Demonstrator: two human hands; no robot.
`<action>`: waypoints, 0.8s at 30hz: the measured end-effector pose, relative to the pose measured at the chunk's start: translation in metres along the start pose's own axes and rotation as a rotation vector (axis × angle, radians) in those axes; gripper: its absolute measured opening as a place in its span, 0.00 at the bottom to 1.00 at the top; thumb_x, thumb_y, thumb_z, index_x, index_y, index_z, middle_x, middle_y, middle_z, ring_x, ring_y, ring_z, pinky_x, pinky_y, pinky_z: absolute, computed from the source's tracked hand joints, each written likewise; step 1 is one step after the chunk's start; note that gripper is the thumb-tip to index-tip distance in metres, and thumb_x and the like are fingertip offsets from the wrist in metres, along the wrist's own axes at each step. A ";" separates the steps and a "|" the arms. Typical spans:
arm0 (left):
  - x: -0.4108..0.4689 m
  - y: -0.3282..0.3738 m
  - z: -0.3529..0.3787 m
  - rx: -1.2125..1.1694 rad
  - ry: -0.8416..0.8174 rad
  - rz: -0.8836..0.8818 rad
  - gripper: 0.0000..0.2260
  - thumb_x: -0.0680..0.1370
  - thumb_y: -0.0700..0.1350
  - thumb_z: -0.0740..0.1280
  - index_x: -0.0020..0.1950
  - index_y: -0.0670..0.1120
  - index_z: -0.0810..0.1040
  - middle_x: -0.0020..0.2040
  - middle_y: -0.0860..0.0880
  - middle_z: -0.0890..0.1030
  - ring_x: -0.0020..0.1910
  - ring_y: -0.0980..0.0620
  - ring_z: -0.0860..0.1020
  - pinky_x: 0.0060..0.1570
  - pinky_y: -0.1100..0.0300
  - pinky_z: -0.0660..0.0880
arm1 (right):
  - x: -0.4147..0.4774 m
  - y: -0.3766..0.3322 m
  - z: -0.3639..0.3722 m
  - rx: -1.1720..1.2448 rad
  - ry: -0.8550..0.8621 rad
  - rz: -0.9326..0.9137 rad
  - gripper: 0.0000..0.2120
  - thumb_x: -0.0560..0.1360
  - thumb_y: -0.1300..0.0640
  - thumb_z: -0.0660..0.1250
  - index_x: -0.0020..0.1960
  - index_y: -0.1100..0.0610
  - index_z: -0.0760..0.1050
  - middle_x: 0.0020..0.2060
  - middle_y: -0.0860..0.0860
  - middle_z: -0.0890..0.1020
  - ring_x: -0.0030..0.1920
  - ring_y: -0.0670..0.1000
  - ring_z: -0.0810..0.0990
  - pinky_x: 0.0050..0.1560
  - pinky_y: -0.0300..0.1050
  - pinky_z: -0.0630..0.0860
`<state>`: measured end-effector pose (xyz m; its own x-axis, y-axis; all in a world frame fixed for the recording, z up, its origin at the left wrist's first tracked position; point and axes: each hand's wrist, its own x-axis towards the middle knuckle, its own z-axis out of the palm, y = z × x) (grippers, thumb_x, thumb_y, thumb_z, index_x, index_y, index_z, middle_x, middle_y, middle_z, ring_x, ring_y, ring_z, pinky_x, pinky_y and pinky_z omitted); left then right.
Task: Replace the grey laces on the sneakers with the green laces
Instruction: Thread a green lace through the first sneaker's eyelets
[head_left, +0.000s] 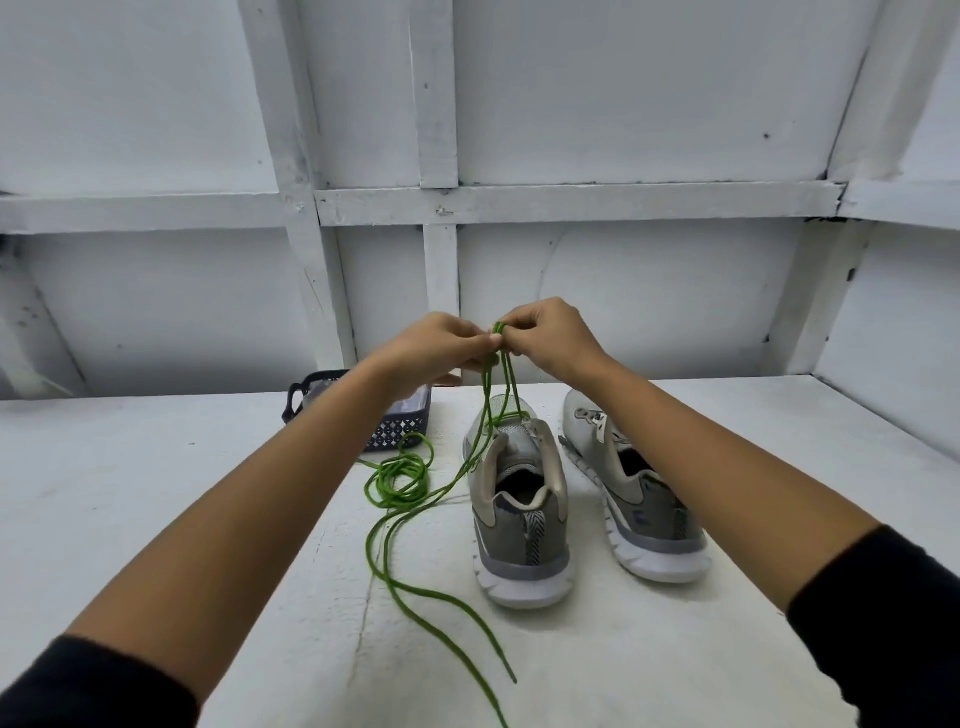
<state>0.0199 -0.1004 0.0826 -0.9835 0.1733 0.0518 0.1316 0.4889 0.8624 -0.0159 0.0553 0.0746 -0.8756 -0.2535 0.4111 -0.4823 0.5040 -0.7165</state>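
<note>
Both hands are raised above the table (156, 493), close together and almost touching, over the toe of the left sneaker (519, 525). The green lace (488, 395) is pinched between the curled fingertips of the left hand (436, 345) and those of the right hand (550, 335), with a small loop of it seen just above the fingers. From the pinch, strands of the lace are led down to the front eyelets of the left sneaker, which is stood upright with its heel towards the viewer; only the lowest part of it is threaded. From there the lace is trailed leftwards across the table, and two loose ends are laid out towards the near edge. A coil of green lace (400, 475) is seen left of this sneaker, just in front of a dark plastic basket (397, 428); whether it is a second lace or part of the same one cannot be told. The basket is partly hidden by the left forearm, and its contents cannot be made out. The right sneaker (644, 519) is set just beside the left one, tipped outwards, with no lace seen in its eyelets. Dark sleeves (93, 686) are pushed up on both forearms. A white panelled wall (623, 104) is seen behind the table.
</note>
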 end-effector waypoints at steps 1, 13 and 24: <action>0.002 0.000 0.002 -0.006 0.025 -0.007 0.09 0.78 0.48 0.66 0.50 0.43 0.80 0.46 0.48 0.84 0.48 0.52 0.81 0.54 0.53 0.76 | -0.001 -0.001 -0.001 -0.015 0.001 -0.002 0.08 0.73 0.63 0.65 0.47 0.60 0.84 0.39 0.55 0.84 0.39 0.47 0.78 0.47 0.43 0.76; -0.004 0.005 -0.047 -0.354 0.065 -0.158 0.11 0.80 0.46 0.62 0.37 0.46 0.71 0.30 0.51 0.74 0.26 0.56 0.74 0.38 0.58 0.78 | -0.011 -0.011 -0.012 -0.109 -0.501 0.014 0.09 0.73 0.63 0.68 0.53 0.57 0.82 0.34 0.47 0.82 0.32 0.40 0.76 0.34 0.32 0.72; 0.003 0.046 -0.019 -1.060 -0.228 -0.026 0.14 0.81 0.35 0.48 0.52 0.29 0.71 0.47 0.33 0.82 0.45 0.43 0.83 0.46 0.53 0.80 | -0.010 -0.027 -0.008 0.257 -0.883 0.130 0.15 0.77 0.58 0.65 0.63 0.54 0.74 0.34 0.49 0.75 0.33 0.44 0.72 0.35 0.35 0.71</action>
<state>0.0207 -0.0934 0.1316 -0.9240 0.3815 0.0263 -0.1709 -0.4734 0.8641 0.0061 0.0514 0.0942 -0.5745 -0.7976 -0.1839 -0.2773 0.4011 -0.8731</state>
